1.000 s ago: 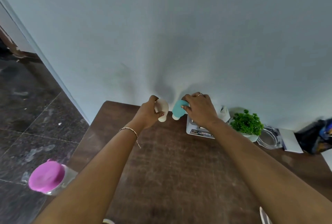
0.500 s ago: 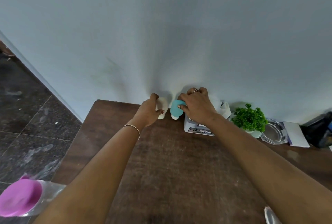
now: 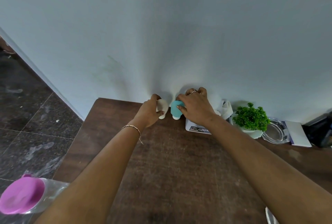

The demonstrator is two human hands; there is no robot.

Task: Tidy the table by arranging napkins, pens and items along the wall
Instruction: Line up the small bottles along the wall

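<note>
Both arms reach to the far edge of the brown wooden table (image 3: pixel 179 161), where it meets the pale wall. My left hand (image 3: pixel 150 111) grips a small cream-white bottle (image 3: pixel 163 107) whose white cap points toward me. Right beside it, my right hand (image 3: pixel 195 106) grips a small teal bottle (image 3: pixel 175 109), also with a white cap. The two bottles stand close together against the wall, almost touching. A white tissue box (image 3: pixel 198 129) with a napkin (image 3: pixel 226 109) sticking out lies partly under my right wrist.
To the right along the wall stand a small green plant in a white pot (image 3: pixel 250 118), a glass ashtray (image 3: pixel 275 133), a white booklet (image 3: pixel 298 134) and a dark object (image 3: pixel 321 132). A clear bottle with a pink lid (image 3: pixel 22 196) sits at the near left corner. Dark tiled floor lies left.
Both hands have pushed the two bottles a little farther toward the wall and closer together. The view has tilted slightly; the pink-lidded bottle appears lower left.
</note>
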